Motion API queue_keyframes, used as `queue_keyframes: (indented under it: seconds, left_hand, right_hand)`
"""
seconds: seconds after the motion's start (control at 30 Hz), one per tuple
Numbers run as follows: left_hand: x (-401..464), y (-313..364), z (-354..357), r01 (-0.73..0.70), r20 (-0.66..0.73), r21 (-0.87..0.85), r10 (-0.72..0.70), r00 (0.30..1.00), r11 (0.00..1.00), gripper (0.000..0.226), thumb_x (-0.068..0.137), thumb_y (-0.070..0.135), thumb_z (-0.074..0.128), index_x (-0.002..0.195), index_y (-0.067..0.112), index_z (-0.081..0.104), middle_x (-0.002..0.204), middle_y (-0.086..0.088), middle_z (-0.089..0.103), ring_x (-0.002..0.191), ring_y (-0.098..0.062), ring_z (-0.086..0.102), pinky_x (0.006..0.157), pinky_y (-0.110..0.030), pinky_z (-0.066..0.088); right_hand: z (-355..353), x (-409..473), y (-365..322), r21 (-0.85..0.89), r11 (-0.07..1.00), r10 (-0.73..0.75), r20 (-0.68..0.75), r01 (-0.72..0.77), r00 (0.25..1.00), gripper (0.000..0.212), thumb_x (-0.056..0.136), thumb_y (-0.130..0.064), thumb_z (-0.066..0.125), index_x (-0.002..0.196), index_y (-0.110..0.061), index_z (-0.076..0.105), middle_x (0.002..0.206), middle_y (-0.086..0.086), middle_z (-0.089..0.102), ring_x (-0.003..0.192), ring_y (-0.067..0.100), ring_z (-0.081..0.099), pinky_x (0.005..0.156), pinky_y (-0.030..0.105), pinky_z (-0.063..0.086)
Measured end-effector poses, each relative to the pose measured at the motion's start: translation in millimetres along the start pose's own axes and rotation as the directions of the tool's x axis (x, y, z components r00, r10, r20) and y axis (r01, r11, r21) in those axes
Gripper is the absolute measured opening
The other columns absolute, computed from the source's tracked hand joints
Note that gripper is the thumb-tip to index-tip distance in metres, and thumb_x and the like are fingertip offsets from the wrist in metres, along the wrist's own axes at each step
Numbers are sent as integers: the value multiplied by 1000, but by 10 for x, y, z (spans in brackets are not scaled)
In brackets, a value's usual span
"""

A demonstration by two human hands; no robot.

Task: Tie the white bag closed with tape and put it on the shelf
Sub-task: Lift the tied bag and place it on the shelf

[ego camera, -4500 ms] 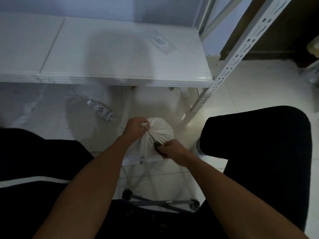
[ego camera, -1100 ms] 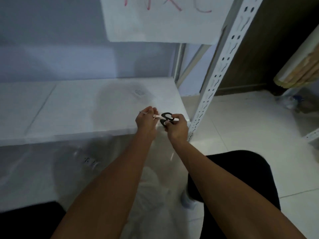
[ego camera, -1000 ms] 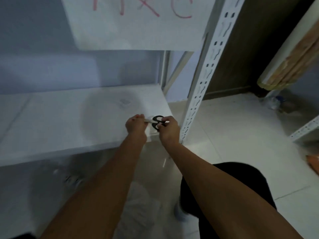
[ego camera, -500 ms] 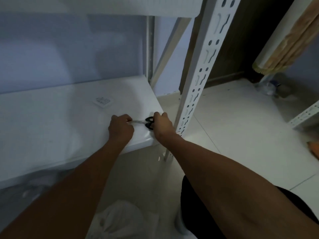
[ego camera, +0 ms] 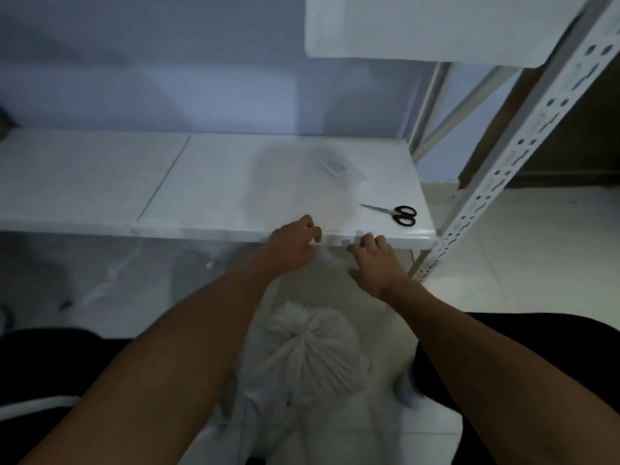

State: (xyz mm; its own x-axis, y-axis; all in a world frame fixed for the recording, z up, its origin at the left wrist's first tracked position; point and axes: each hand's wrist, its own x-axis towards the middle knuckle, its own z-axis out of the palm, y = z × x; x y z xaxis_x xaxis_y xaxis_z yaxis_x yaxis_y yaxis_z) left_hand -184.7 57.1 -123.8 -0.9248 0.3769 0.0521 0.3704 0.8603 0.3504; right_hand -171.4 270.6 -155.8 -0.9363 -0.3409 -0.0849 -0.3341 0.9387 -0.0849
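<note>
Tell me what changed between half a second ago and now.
The right hand let go of the scissors, which now lie on the shelf near its right end. Both hands, left hand included, drew back to the shelf's front edge, empty and open. The white bag stays on the floor, neck gathered.

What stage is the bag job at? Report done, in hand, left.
Done: the white bag on the floor has its neck gathered shut, and the scissors lie on the shelf. In hand: nothing; the left hand and right hand hang empty above the bag. Left: lift the bag onto the shelf.
</note>
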Motion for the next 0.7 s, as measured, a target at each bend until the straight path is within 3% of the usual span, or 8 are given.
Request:
queue_keyframes:
  seconds: [0.1,0.2,0.3,0.4,0.53,0.63,0.7]
  left_hand:
    - [-420,-207,19,52,99,-9,-51,994,999,28,81,14,60,108,8,64,115,-14,58,93,-35,61,80,-42,51]
    - [-843,-300,129,245,233,11,-240,942,970,40,84,21,62,121,9,57,128,-14,54,113,-32,54,95,-39,46]
    - [-1217,-351,304,345,340,66,-346,874,936,42,84,22,61,124,11,53,124,-14,51,110,-31,54,89,-36,47]
    - [-1550,-456,545,469,364,-6,-435,824,883,45,81,29,56,118,4,53,117,-18,53,106,-32,56,81,-34,47]
    - [-1776,-433,864,717,440,-193,-594,673,670,67,86,43,61,134,6,32,111,-17,56,89,-27,57,66,-30,42]
    - [-1739,-388,1040,819,432,-273,-696,573,505,97,82,58,61,147,7,11,133,-18,50,113,-33,56,77,-32,43]
    - [-1720,-356,1130,872,470,-311,-736,487,378,104,80,64,60,149,5,9,146,-18,39,128,-34,47,92,-35,41]
  right_hand:
    - [88,-222,-275,76,996,33,146,-44,989,62,87,-49,59,140,-22,41,143,17,37,129,39,34,109,48,31]
    - [194,-442,-460,172,975,96,256,-143,962,66,87,-54,57,143,-24,39,145,15,36,132,38,32,110,47,30]
    - [357,-662,-581,313,898,205,321,-308,925,68,86,-51,62,143,-22,39,146,17,35,133,40,32,109,48,32]
    - [531,-804,-645,410,785,321,370,-463,872,71,84,-48,67,142,-19,40,144,20,37,132,42,36,109,46,33]
    - [751,-838,-676,504,599,459,422,-623,782,79,80,-49,71,142,-13,39,144,21,41,132,41,42,109,46,38]
    - [951,-853,-690,561,469,489,478,-682,729,85,75,-48,76,140,-8,39,143,20,44,130,40,46,108,49,42]
    - [1071,-884,-711,598,391,499,500,-699,707,86,74,-48,77,140,-9,39,142,18,46,129,38,48,108,47,41]
